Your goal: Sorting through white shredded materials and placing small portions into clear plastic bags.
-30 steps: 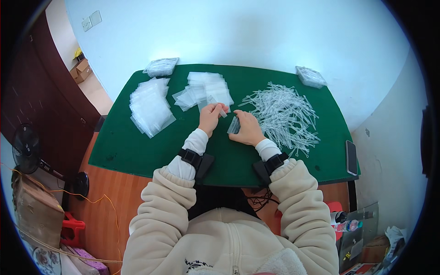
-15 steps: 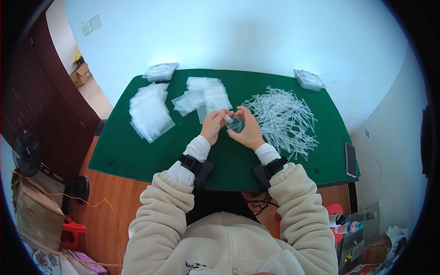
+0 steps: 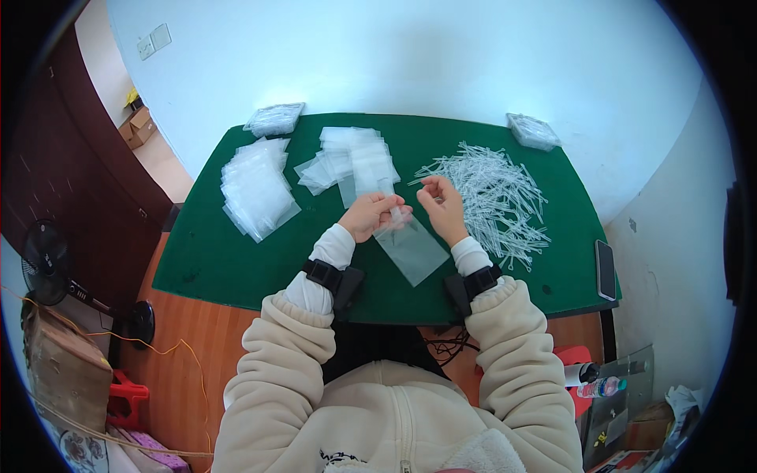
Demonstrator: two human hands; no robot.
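My left hand [image 3: 374, 217] is closed on the top of a clear flat plastic bag [image 3: 415, 254], which hangs down to the right over the green table. A narrow whitish strip shows at its fingertips; I cannot tell whether it is part of the bag. My right hand [image 3: 444, 208] is apart from the bag, fingers loosely curled, thumb and forefinger slightly apart, with nothing visible in them. Just beyond it lies a heap of thin clear plastic sticks with looped ends [image 3: 501, 201]. A small stack of clear bags [image 3: 359, 158] lies ahead of my left hand.
A larger stack of clear bags [image 3: 256, 193] lies on the left of the green table [image 3: 209, 272]. Filled clear packs stand at the far left [image 3: 274, 120] and far right [image 3: 534, 132]. A phone [image 3: 605, 270] rests by the right edge. A fan [image 3: 49, 256] stands at the left.
My right hand has let go of the bag and moved right, toward the stick heap. The bag, bunched between both hands before, now hangs spread out from my left hand.
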